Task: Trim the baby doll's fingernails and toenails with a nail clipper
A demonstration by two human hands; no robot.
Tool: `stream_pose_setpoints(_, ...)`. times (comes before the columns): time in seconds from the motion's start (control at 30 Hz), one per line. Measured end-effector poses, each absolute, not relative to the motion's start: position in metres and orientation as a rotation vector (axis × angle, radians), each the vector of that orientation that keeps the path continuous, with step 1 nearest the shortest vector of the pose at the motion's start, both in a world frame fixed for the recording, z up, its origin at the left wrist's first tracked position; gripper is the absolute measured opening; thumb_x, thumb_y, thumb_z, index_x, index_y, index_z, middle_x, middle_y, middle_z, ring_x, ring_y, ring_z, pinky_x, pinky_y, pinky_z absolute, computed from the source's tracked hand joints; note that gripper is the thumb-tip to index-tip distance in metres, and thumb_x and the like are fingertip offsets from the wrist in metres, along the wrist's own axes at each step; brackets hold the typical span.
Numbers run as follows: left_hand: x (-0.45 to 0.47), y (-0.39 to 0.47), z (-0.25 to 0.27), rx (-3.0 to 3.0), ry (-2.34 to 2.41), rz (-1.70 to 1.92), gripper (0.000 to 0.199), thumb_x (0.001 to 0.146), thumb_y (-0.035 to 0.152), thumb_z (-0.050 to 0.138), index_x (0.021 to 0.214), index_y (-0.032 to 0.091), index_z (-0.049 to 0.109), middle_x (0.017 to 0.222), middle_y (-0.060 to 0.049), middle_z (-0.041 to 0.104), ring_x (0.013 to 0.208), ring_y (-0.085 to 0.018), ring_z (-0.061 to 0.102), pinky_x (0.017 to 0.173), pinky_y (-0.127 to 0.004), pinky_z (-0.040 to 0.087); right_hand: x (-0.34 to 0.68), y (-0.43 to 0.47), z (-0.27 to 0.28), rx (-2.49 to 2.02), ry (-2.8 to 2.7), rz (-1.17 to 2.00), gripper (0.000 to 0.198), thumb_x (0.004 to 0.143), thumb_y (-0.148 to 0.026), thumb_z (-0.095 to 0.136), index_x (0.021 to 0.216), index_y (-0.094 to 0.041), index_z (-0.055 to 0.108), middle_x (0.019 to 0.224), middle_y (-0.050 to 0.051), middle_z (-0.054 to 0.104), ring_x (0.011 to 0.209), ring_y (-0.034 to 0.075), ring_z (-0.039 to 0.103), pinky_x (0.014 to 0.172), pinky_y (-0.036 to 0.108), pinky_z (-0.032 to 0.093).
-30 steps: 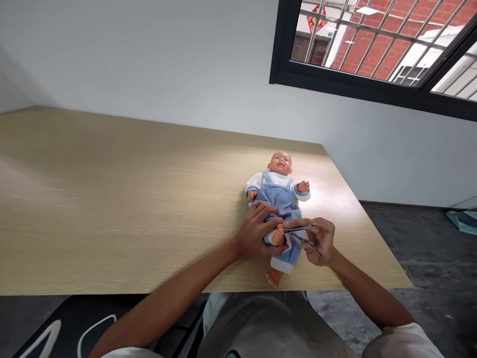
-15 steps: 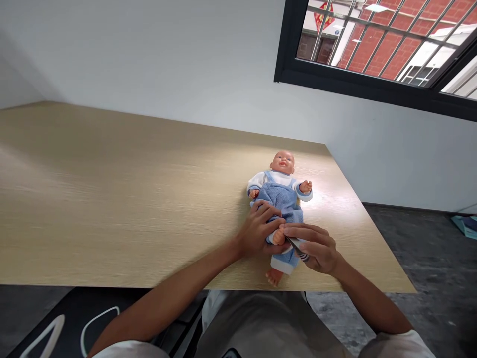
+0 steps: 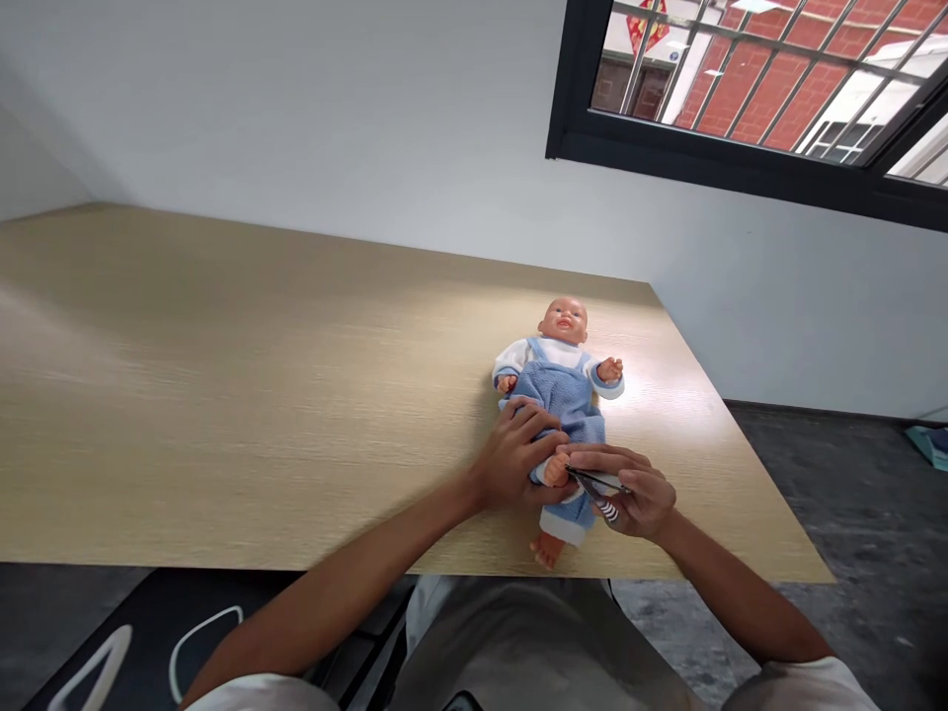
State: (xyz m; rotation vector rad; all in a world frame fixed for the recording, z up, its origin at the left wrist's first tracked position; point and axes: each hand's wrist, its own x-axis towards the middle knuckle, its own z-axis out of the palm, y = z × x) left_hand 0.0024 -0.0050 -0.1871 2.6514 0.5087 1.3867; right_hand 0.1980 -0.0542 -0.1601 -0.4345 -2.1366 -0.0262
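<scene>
A baby doll (image 3: pixel 561 390) in blue overalls and a white top lies face up on the wooden table (image 3: pixel 259 395), head away from me. My left hand (image 3: pixel 514 456) is wrapped round one of its lower legs, bending the foot (image 3: pixel 555 470) upward. My right hand (image 3: pixel 643 492) grips a nail clipper (image 3: pixel 605 506) with a striped body; its lever stands apart from the body, and its tip is at the toes of the raised foot. The doll's other leg (image 3: pixel 561 523) stretches toward the table's front edge.
A dark-framed window (image 3: pixel 703 168) with metal bars is in the wall at upper right. The table's right edge lies just beyond my right hand. A black chair (image 3: pixel 148 632) stands below at left, and a teal object (image 3: pixel 931 444) lies on the floor at far right.
The clipper's lever now shows raised from its body, and my right thumb has lifted with it. My left hand and the doll have kept their places.
</scene>
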Motion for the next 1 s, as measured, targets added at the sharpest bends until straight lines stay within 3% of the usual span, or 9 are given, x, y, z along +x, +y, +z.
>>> stream_pose_setpoints(0.43,0.001,-0.004,-0.185,2.655,0.491,1.373,0.044,0.092,0.056,0.047,0.095,0.014,0.060,0.099,-0.010,0.062,0.092,-0.023,0.052,0.093,-0.046,0.037,0.199,-0.055,-0.165,-0.385,-2.180,-0.093,0.053,0.089,-0.026,0.040,0.138,-0.029,0.021,0.117,0.007,0.058,0.133,0.013,0.054,0.095,0.028,0.061)
stream_pose_setpoints(0.63,0.001,-0.005,-0.186,2.652,0.495,1.392,0.044,0.092,0.056,0.045,0.095,0.014,0.060,0.099,-0.010,0.062,0.091,-0.022,0.052,0.093,-0.045,0.037,0.193,-0.060,-0.153,-0.380,-2.193,-0.157,0.040,0.086,-0.021,0.043,0.125,-0.022,0.032,0.115,0.006,0.057,0.136,0.015,0.052,0.098,0.025,0.061)
stream_pose_setpoints(0.77,0.002,-0.005,-0.187,2.642,0.508,1.388,0.047,0.092,0.057,0.043,0.095,0.014,0.061,0.099,-0.010,0.062,0.092,-0.022,0.053,0.095,-0.047,0.036,0.191,-0.065,-0.148,-0.519,-2.203,-0.232,0.028,0.087,-0.023,0.039,0.114,-0.016,0.043,0.109,0.005,0.060,0.131,0.008,0.055,0.095,0.016,0.060)
stream_pose_setpoints(0.87,0.002,-0.005,-0.187,2.641,0.514,1.382,0.048,0.094,0.057,0.039,0.094,0.014,0.061,0.099,-0.011,0.062,0.092,-0.022,0.052,0.095,-0.047,0.036,0.190,-0.070,-0.146,-0.680,-2.256,-0.263,0.033,0.089,-0.029,0.030,0.109,-0.013,0.051,0.110,0.007,0.061,0.124,0.002,0.058,0.092,0.011,0.059)
stream_pose_setpoints(1.0,0.002,-0.005,-0.187,2.642,0.511,1.395,0.049,0.094,0.057,0.039,0.093,0.014,0.061,0.097,-0.010,0.062,0.091,-0.023,0.052,0.093,-0.047,0.037,0.190,-0.072,-0.145,-0.651,-2.240,-0.287,0.032,0.089,-0.028,0.031,0.107,-0.013,0.053,0.107,0.006,0.063,0.128,0.003,0.056,0.092,0.012,0.058)
